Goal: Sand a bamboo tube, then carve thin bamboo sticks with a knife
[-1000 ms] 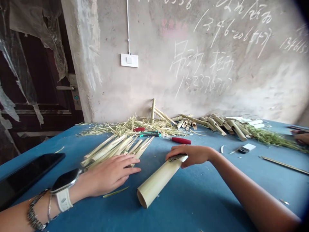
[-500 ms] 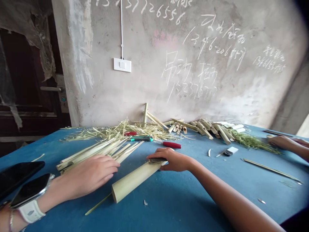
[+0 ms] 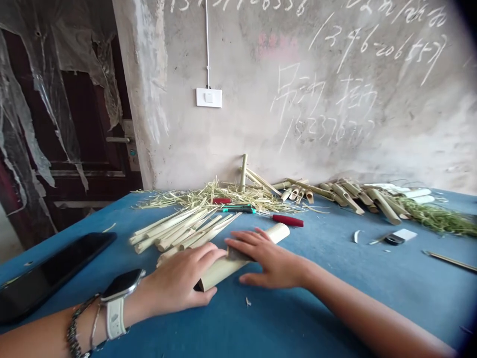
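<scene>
A pale, peeled bamboo tube (image 3: 224,272) lies slanted on the blue table in front of me. My left hand (image 3: 181,279) is closed around its near end, thumb on the near side and fingers on the far side. Over the middle of the tube, my right hand (image 3: 276,262) presses a dark piece of sandpaper (image 3: 234,254), fingers stretched across it and thumb apart. Most of the sandpaper is hidden under that hand. Just beyond my left hand are several split bamboo strips (image 3: 175,229).
A red-handled tool (image 3: 287,220) and a green-and-black tool (image 3: 238,209) lie beyond the tube. Bamboo shavings (image 3: 179,198) and cut bamboo pieces (image 3: 346,198) line the wall. A black phone (image 3: 55,271) is at left, a small white-and-black object (image 3: 401,236) at right.
My left hand has moved from beside the tube onto its near end. The right hand and sandpaper have slid nearer along the tube, baring its far end. The view has swung left.
</scene>
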`<state>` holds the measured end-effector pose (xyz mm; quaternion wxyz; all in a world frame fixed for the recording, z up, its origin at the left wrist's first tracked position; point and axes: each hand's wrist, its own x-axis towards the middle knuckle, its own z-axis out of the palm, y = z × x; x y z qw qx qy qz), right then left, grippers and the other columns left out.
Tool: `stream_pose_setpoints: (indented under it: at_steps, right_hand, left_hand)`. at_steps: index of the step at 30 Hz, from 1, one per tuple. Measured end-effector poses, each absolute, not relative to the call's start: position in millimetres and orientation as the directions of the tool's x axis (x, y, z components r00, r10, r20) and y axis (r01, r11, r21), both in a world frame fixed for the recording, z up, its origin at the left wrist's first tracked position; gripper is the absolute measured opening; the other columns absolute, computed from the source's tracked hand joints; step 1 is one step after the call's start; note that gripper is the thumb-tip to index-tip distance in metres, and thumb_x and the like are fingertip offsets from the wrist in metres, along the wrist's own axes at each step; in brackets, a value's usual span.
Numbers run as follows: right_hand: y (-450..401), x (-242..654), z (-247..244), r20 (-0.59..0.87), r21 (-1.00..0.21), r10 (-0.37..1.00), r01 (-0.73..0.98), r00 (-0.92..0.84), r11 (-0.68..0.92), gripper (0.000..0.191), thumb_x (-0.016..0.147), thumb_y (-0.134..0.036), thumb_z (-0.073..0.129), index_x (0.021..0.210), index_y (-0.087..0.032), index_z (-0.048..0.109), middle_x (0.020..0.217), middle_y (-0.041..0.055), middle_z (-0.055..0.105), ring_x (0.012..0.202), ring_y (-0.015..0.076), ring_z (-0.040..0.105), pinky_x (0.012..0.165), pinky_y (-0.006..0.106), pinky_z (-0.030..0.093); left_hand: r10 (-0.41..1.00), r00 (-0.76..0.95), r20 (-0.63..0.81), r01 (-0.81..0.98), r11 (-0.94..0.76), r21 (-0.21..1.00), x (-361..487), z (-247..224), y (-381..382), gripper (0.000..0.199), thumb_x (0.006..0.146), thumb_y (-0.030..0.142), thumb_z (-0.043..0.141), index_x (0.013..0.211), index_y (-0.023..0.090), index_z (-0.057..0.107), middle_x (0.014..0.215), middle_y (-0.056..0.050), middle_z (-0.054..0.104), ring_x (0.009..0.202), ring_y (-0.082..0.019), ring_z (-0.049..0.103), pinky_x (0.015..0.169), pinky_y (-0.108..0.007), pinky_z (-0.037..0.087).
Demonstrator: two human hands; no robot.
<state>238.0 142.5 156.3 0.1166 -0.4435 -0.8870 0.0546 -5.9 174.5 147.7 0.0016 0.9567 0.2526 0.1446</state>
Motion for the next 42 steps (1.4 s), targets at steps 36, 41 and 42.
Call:
stream_pose_setpoints:
  at_steps: [36, 41, 42]
  right_hand:
    - [156, 244, 126, 0.299, -0.055, 0.758, 0.782, -0.580, 0.620, 0.054, 0.089, -0.029, 0.041, 0.140, -0.037, 0.026, 0.133, 0.0043, 0.046, 0.121, 0.0242, 0.043, 0.103, 0.054, 0.027]
    - [163, 248, 122, 0.357, 0.049, 0.710, 0.771, -0.607, 0.635, 0.062, 0.083, -0.023, 0.046, 0.140, -0.037, 0.026, 0.128, 0.0047, 0.051, 0.115, 0.0269, 0.049, 0.098, 0.051, 0.037]
    - [165, 250, 121, 0.364, 0.075, 0.694, 0.762, -0.621, 0.643, 0.063, 0.083, -0.024, 0.046, 0.141, -0.036, 0.024, 0.128, 0.0046, 0.052, 0.114, 0.0271, 0.050, 0.097, 0.049, 0.039]
  left_hand:
    - [0.728, 0.563, 0.392, 0.807, -0.587, -0.066, -57, 228, 268, 0.046, 0.091, 0.041, 0.024, 0.071, 0.018, 0.059, 0.066, -0.003, 0.059, 0.058, -0.014, 0.051, 0.060, -0.028, 0.039]
    - [0.837, 0.479, 0.264, 0.866, -0.499, 0.012, -89, 226, 381, 0.024, 0.085, 0.021, 0.043, 0.099, 0.017, 0.062, 0.106, -0.006, 0.063, 0.093, -0.019, 0.057, 0.079, -0.027, 0.041]
    - [0.843, 0.480, 0.243, 0.865, -0.500, 0.026, -90, 219, 400, 0.025, 0.086, 0.019, 0.043, 0.103, 0.017, 0.061, 0.113, -0.007, 0.060, 0.099, -0.019, 0.056, 0.083, -0.028, 0.041]
